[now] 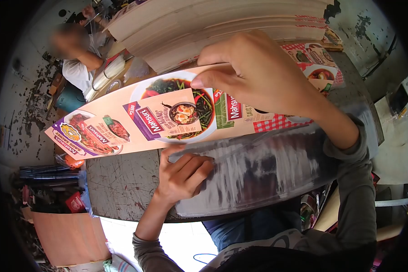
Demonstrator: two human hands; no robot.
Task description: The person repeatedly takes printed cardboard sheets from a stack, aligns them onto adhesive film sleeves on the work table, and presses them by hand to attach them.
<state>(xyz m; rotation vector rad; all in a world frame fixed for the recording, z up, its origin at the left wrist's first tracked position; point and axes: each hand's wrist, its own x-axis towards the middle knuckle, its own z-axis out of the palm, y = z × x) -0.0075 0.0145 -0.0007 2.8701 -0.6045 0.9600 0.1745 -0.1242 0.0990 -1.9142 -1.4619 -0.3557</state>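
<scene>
My right hand [254,72] pinches the upper edge of a long printed card strip [167,109], with its thumb on the printed face. The strip shows food pictures and "Mahsuri" lettering, and its face is tilted toward me. At the strip's lower edge is my left hand [183,174], closed with curled fingers. One of its fingertips meets that edge; whether anything is held inside the fingers is hidden. Below the strip, a shiny clear plastic sheet [258,177] lies on the table, and my left hand's fingers rest over its left part.
A tall stack of large card sheets [222,27] stands behind the strip. More printed strips [322,68] lie at the back right. The scratched grey table [118,186] has a curved-looking near edge. Another person [79,68] sits at the far left.
</scene>
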